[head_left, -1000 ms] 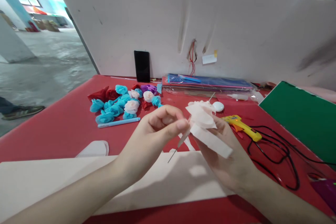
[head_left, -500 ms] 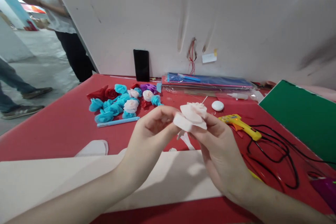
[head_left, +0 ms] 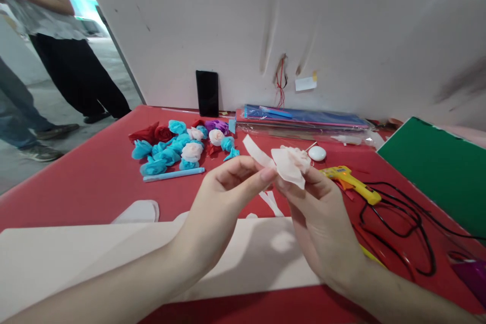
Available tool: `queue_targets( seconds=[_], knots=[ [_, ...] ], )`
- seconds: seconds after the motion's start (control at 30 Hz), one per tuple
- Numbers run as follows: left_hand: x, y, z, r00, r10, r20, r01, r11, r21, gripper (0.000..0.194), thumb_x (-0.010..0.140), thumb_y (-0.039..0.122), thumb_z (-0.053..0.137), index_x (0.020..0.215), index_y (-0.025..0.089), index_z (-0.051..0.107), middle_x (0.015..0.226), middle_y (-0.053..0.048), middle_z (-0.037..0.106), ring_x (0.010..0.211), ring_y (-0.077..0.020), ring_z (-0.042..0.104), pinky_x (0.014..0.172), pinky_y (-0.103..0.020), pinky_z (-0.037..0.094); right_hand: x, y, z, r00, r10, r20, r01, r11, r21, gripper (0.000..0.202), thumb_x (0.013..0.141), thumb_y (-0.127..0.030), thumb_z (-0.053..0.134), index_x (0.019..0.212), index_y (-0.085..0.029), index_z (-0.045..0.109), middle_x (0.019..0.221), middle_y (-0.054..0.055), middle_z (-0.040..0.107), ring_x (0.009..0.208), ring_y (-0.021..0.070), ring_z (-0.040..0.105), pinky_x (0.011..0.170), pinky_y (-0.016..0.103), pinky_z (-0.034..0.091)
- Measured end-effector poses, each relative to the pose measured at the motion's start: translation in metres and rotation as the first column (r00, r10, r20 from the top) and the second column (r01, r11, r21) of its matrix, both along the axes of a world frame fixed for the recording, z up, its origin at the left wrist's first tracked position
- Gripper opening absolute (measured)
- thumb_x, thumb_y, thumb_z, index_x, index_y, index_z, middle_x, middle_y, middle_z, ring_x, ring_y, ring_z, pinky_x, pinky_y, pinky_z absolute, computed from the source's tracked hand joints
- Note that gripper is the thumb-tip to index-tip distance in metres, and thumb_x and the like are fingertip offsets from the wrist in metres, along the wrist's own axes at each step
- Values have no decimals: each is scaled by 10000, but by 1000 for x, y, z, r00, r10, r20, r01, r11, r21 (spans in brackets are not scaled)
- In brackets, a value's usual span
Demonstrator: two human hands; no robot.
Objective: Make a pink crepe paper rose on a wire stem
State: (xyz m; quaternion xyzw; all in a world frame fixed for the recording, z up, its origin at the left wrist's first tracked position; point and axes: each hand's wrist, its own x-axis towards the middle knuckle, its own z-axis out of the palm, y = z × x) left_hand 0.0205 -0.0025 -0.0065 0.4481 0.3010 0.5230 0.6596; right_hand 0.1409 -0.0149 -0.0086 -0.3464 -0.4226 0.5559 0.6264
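Between my two hands, above the table, is a pale pink paper flower (head_left: 291,163) with layered petals. My left hand (head_left: 224,197) pinches its left side, where a pale paper strip (head_left: 255,150) sticks up past the fingertips. My right hand (head_left: 319,212) is closed round the flower's base from the right, and its fingertips are partly hidden. A thin white stick (head_left: 311,146) shows just behind the flower. Beneath the hands lies a long pale paper sheet (head_left: 114,258), with white paper scraps (head_left: 272,203) at its far edge.
Blue, red, purple and pink paper flowers (head_left: 167,149) lie at the back left by a blue pen (head_left: 173,175). A phone (head_left: 207,93) leans on the wall. A yellow glue gun (head_left: 353,185) with black cable and a green board (head_left: 440,177) are right. People stand left.
The flower has turned in my hands, and the strip that was folded at its left now points up and left. The view has shifted slightly, and a standing person appears farther left.
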Motion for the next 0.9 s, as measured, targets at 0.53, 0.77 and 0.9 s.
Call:
queue_targets(
  seconds=[0.53,0.77,0.9],
  knots=[
    [-1,-1,4,1000,-18,7,19,997,-69,126,726,303,714,705,190,662,711,27,635,707,-96,550,692,-190,453,4,0,-5,999,6,32,-10,991,134,134,705,-158,728,737,-289,722,668,-81,584,659,47,508,637,134,444],
    [0,-4,7,990,-50,132,63,993,-96,112,738,250,704,707,175,626,698,31,604,697,-86,550,693,-187,454,-1,0,-1,988,110,-105,-103,992,68,100,705,-181,731,746,-271,723,713,-82,661,674,48,568,696,142,498],
    [2,-3,6,983,-42,178,62,992,-108,77,745,214,696,782,178,639,756,24,600,783,-100,553,779,-209,442,-2,2,-1,981,121,-153,-119,993,21,101,700,-167,735,636,-236,695,590,-98,622,581,25,542,672,104,493]
  ],
)
